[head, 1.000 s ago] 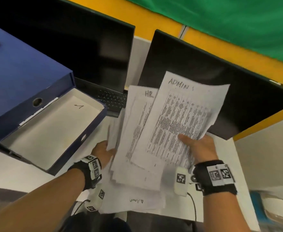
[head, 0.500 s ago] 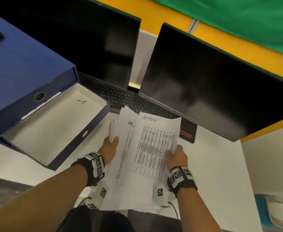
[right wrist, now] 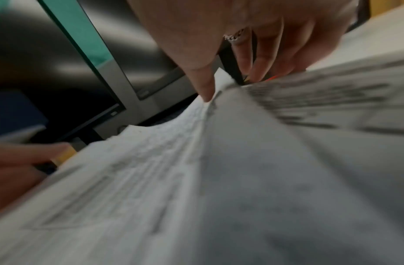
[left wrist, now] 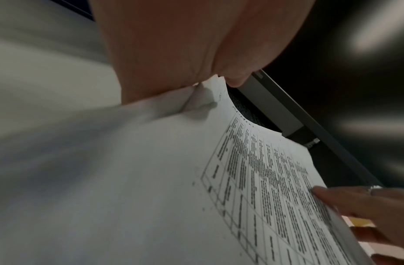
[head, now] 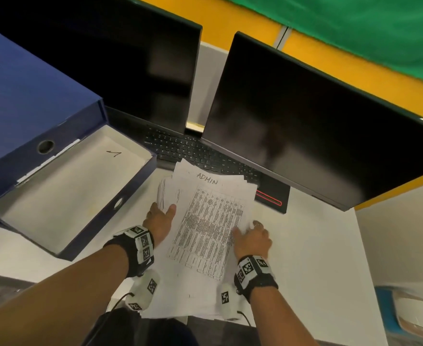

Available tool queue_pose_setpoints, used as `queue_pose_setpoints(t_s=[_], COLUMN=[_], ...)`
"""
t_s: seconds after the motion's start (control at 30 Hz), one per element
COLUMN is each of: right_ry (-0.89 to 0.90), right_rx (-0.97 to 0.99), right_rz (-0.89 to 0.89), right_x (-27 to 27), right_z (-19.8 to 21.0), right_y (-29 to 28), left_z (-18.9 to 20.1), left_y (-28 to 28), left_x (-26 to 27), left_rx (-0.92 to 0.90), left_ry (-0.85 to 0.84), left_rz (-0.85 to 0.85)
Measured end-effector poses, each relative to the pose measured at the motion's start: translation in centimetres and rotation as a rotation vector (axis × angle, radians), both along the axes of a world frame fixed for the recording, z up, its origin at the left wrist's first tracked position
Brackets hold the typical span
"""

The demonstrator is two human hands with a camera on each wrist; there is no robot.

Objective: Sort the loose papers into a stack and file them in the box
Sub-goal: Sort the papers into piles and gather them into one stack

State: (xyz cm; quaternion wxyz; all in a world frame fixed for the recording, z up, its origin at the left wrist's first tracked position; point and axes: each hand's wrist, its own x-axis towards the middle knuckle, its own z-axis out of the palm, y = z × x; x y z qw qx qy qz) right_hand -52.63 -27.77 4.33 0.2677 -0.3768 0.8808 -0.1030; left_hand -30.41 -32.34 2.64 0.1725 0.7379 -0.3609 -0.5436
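**Paper stack held at both side edges**

The papers (head: 206, 228) are being gripped by the left hand (head: 159, 219), thumb on top and fingers curled under the left edge. The right edge is being pinched by the right hand (head: 251, 239), its thumb (right wrist: 202, 84) lying on the top sheet. The stack is being held over the white desk (head: 312, 258), right of the open blue box (head: 68, 196), near the keyboard (head: 193, 151).

white desk (head: 317, 245) carries: open blue box (head: 63, 196) at left, black keyboard (head: 198, 156) toward back, paper stack (head: 205, 233) at near edge, two dark monitors (head: 317, 116) behind.
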Motion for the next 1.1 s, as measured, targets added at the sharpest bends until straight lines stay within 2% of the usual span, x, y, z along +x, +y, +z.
queue_pose_setpoints(t_s=[0.03, 0.07, 0.17, 0.23, 0.3, 0.37, 0.43, 0.6, 0.67, 0.77, 0.87, 1.0, 1.1], right_ry=[0.064, 0.052, -0.275, -0.356, -0.341, -0.336, -0.302, -0.358, -0.239, 0.052, 0.13, 0.017, -0.088], right_rx=[0.031, 0.06, -0.058, -0.152, -0.125, -0.069, -0.09, -0.125, -0.065, 0.033, -0.015, -0.294, -0.284], right_rz=[0.021, 0.056, 0.125, 0.063, 0.03, 0.116, 0.132, -0.029, 0.023, 0.104, 0.064, 0.089, 0.202], right_x=[-0.3, -0.3, 0.7, 0.7, 0.3, 0.7, 1.0, -0.6, -1.0, -0.8, -0.2, -1.5, -2.4], right_z=[-0.5, -1.0, -2.2, -1.9, -2.3, -3.0, -3.9, -3.8, -3.7, -2.9, -1.8, 0.0, 1.3], right_y=[-0.1, -0.3, -0.4, -0.6, -0.7, -0.1, 0.2, -0.3, -0.4, -0.6, -1.0, -1.7, -2.4], left_z=[0.1, 0.1, 0.0, 0.1, 0.1, 0.1, 0.0, 1.6, 1.7, 1.1, 0.7, 0.3, 0.3], left_y=[-0.2, -0.2, -0.4, -0.6, -1.0, -0.9, -0.6, 0.0, -0.1, -0.3, -0.2, -0.4, -0.3], left_x=[-0.1, -0.2, -0.4, 0.0, 0.7, 1.2, 1.2, 1.3, 1.7, 2.3, 2.2, 2.2, 1.5], left_rx=[0.003, 0.006, -0.026, -0.035, -0.006, 0.006, -0.049, -0.269, -0.342, -0.35, -0.277, -0.227, -0.116], left_ry=[-0.009, -0.019, 0.001, 0.052, 0.051, -0.022, -0.042, 0.078, 0.059, -0.039, 0.01, 0.027, 0.062], left_rz=[-0.002, -0.015, -0.099, -0.097, -0.056, -0.101, -0.169, -0.153, -0.082, 0.007, 0.051, -0.012, -0.108])
